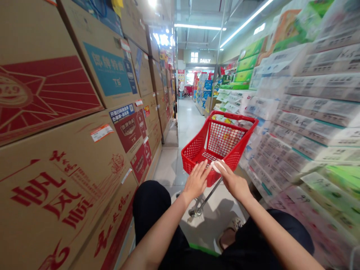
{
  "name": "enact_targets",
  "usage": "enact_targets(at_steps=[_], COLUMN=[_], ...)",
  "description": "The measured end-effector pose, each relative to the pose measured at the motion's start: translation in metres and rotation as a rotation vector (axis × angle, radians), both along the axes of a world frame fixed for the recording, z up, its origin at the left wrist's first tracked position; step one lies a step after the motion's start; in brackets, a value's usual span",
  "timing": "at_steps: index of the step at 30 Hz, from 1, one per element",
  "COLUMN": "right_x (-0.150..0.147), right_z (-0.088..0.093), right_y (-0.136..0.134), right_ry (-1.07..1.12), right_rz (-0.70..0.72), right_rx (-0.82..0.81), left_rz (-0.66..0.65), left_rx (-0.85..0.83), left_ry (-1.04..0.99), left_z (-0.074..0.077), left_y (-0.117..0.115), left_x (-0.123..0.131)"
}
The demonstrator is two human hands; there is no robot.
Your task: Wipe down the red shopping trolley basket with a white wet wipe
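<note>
A red plastic shopping cart [222, 140] stands in the aisle in front of me. My left hand [196, 181] rests on its near rim with fingers stretched out flat. My right hand [232, 180] reaches to the same rim, its fingertips pinching a small white cloth or wipe [217, 165] against the edge. My knees in dark trousers show at the bottom of the view, so I am crouched low.
Stacked cardboard boxes [64, 142] with red and blue print wall the left side. Packs of tissue paper [309, 123] fill the shelves at right. The tiled aisle floor [188, 120] runs ahead to more shelves and a "DAILY" sign [204, 60].
</note>
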State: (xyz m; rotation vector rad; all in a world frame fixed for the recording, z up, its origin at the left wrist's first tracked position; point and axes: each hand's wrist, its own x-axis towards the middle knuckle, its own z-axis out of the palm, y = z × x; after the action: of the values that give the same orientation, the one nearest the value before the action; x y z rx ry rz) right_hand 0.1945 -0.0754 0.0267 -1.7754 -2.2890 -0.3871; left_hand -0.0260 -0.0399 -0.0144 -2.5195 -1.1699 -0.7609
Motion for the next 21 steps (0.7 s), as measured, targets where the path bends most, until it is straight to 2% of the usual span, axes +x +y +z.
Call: enact_targets(at_steps=[3,6,9,14,17,21], right_x=[0.017,0.017,0.002,-0.012,0.006,0.033], right_z=[0.006,0.005,-0.002,-0.011,-0.007,-0.003], right_y=[0.016,0.022,0.012,-0.019,-0.02,-0.009], right_ry=[0.034,0.039,0.022,-0.003,-0.006,-0.003], right_rz=[-0.061,-0.121,-0.154,-0.076,-0.084,-0.184], right_rx=[0.004,0.003,-0.004,-0.016,-0.032,-0.057], left_rz=[0.072,0.085,0.118,0.16,0.14,0.101], left_rx=[-0.018,-0.028,-0.021,-0.018,-0.012,-0.027], left_ry=[-0.038,-0.036,-0.037,-0.029,0.005,0.061], left_z=[0.006,0.008,0.007,0.003,0.002,0.0], left_y=[0.007,0.01,0.008,0.007,0.007,0.007], left_x=[-0.015,-0.015,-0.002,0.023,0.032,0.044])
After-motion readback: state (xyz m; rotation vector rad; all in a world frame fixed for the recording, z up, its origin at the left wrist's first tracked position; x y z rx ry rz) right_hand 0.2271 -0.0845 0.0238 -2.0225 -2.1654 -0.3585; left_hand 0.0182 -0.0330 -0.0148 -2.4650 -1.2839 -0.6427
